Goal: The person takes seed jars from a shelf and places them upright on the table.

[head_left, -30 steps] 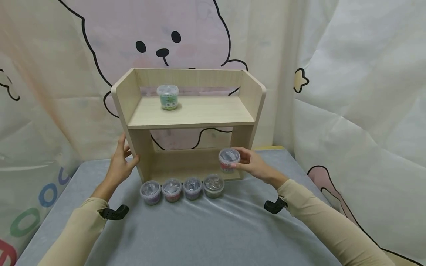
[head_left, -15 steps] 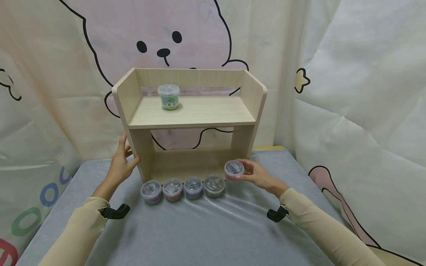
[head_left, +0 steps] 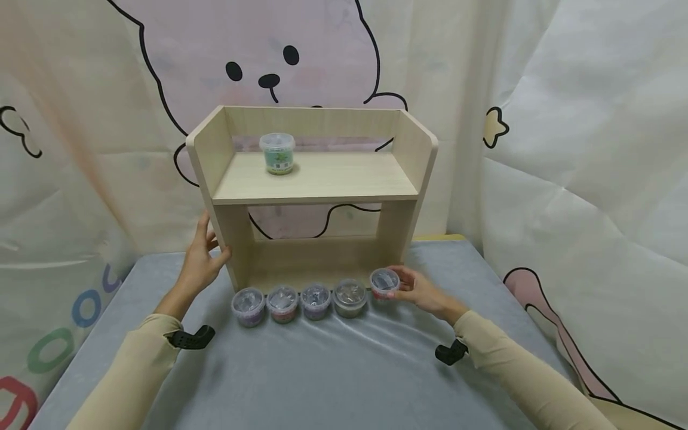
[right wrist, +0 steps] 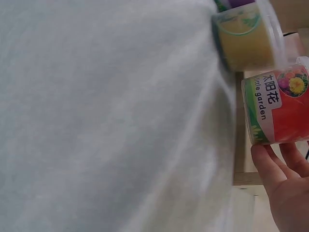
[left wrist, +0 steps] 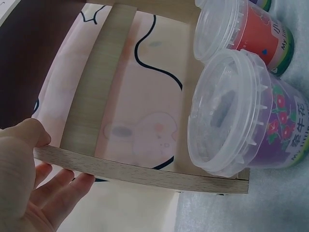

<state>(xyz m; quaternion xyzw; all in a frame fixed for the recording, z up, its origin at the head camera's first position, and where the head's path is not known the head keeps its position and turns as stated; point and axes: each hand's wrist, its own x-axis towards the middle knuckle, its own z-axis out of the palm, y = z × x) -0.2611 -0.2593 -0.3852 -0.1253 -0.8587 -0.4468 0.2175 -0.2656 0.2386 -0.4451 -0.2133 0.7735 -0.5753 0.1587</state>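
Observation:
My right hand [head_left: 421, 292] holds a lidded red plastic tub [head_left: 384, 282] at the right end of a row of similar tubs, by the shelf's lower front edge. In the right wrist view, the tub's red flower label [right wrist: 277, 104] shows, with fingers [right wrist: 270, 166] against its side. Whether its base touches anything is hard to tell. My left hand [head_left: 200, 266] grips the left side panel of a two-tier wooden shelf [head_left: 317, 200]; in the left wrist view the thumb [left wrist: 31, 131] lies on one face, the fingers on the other.
A green-labelled tub [head_left: 278, 156] stands on the upper tier. Before the lower tier are a purple tub [left wrist: 282, 128], a red tub [left wrist: 263, 36], another purple tub [head_left: 316, 302] and a yellow tub [right wrist: 246, 41]. Grey-blue cloth [head_left: 312, 376] covers the table.
My right hand has brought the red tub down and to the right, from before the shelf's lower tier to the row's right end. The left hand keeps its grip; the view shifts slightly.

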